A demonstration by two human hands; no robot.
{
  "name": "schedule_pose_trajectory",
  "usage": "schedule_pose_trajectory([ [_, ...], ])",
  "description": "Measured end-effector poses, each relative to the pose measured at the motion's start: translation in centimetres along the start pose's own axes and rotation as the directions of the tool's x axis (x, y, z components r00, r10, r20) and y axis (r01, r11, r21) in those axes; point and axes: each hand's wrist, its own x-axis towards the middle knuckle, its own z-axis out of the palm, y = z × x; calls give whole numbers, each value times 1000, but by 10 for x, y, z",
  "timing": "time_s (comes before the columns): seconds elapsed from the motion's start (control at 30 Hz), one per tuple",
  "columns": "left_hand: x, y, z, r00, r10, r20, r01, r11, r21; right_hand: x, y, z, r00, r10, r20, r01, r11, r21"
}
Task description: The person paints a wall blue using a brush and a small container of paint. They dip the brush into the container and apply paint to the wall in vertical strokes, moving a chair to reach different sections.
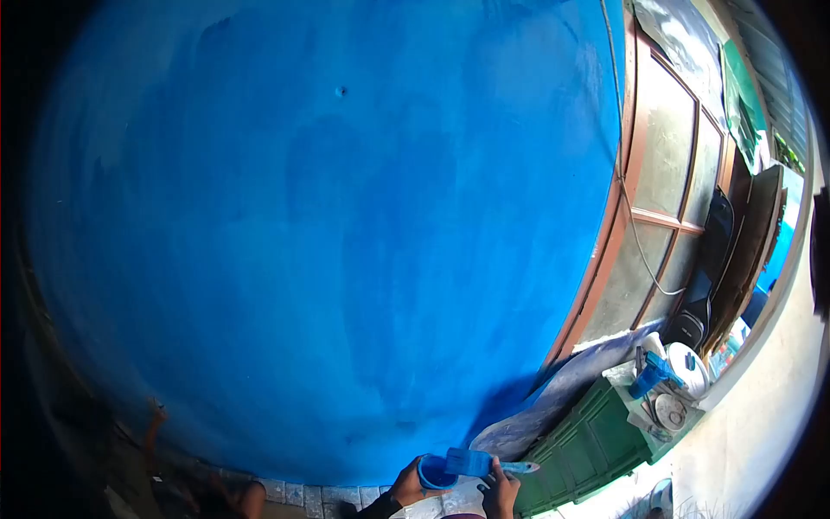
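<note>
My left hand (406, 486) is closed around a small round cup (424, 474) of blue paint, low in the view. In my right hand (501, 492) is a wide paintbrush (470, 463), its handle pointing right and its blue-coated bristles over the cup's rim. Both hands are close in front of a large wall (285, 251) coated in blue. Darker, wet-looking patches run down the wall's middle, among lighter ones. A small hole (342, 91) marks its upper part.
At right stands a brown-framed window (661, 164) with a hanging cable (640, 246). Below it, a green bin (588, 450) carries a blue-stained container (654, 374) and a white lid (687, 370). Another person's arm (152, 437) shows at lower left. Paving blocks (337, 500) line the wall's foot.
</note>
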Motion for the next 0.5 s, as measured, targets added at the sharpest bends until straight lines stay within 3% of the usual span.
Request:
schedule_pose_trajectory([
  [0.07, 2, 8, -3, 995, -98, 21, 98, 995, -13, 7, -5, -3, 1000, 2, -20, 0, 994, 106],
  [0.17, 2, -6, -15, 997, -78, -2, 78, 997, -15, 4, -14, 13, 998, -2, -63, 17, 970, 243],
  [0.2, 1, -14, -16, 997, -81, -3, 81, 997, -20, -21, -48, 36, 996, -47, -78, 66, 963, 262],
  [0.27, -3, -29, -17, 996, -83, -16, 77, 969, -233, -6, -71, 40, 969, -243, -31, 243, 932, 269],
  [0.33, 0, -26, -33, 998, -57, -31, 51, 985, -162, -7, -118, 64, 894, -442, -72, 446, 862, 241],
  [0.37, -1, -24, -41, 999, -29, -45, 25, 996, -86, -8, -147, 68, 874, -486, -15, 485, 867, 119],
  [0.4, -2, -24, -48, 999, -33, -31, 30, 995, -90, -27, -182, 87, 821, -570, 29, 564, 819, 111],
  [0.43, -3, -24, -54, 998, -19, -52, 13, 995, -103, -19, -207, 99, 685, -728, 16, 723, 682, 107],
  [0.47, -5, -26, -61, 998, -6, -70, -3, 993, -118, -18, -236, 122, 627, -779, -9, 765, 614, 193],
  [0.5, -8, -30, -70, 999, -4, -50, -2, 993, -122, -23, -272, 135, 466, -885, 2, 884, 466, -31],
])
